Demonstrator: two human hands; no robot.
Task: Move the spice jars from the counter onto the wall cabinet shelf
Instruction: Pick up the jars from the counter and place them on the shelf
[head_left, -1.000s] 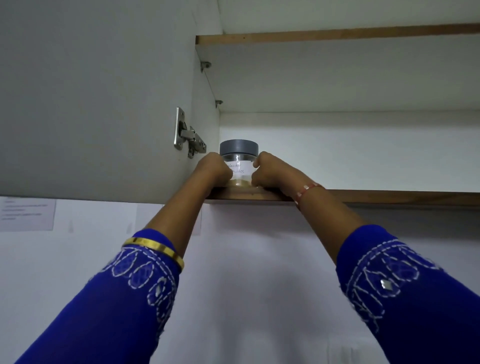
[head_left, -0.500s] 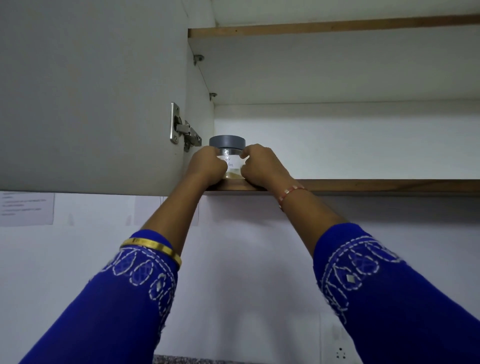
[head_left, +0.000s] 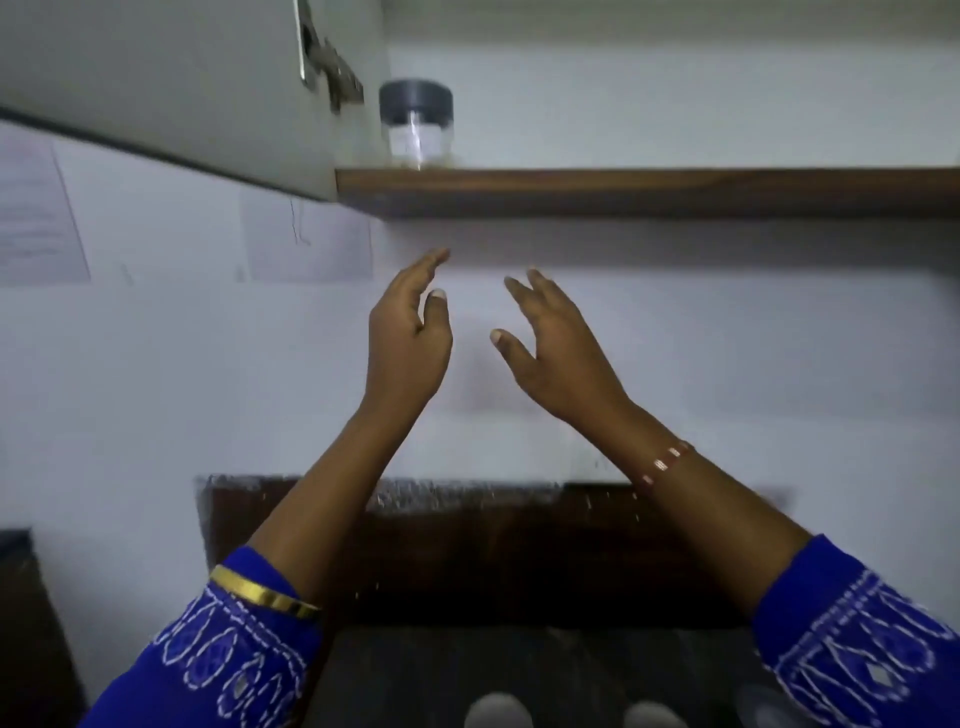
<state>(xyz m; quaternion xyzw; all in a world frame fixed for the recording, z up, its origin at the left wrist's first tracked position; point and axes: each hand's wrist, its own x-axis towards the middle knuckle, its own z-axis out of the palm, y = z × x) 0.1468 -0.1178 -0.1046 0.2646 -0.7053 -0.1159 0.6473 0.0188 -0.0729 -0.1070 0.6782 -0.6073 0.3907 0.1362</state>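
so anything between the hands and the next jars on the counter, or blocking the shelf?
Nothing visible. Both the left hand and the right hand are open and empty below the shelf. One jar stands at its left end; the rest looks bare. Blurred lids show at the bottom edge, with open air above.

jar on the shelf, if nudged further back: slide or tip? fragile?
The jar looks squat with a wide grey lid, so it would probably slide rather than tip. Its clear body seems rigid, maybe glass, possibly fragile. Mostly empty, so likely light.

Dim, motion-blurred — edges bowed by wide lens.
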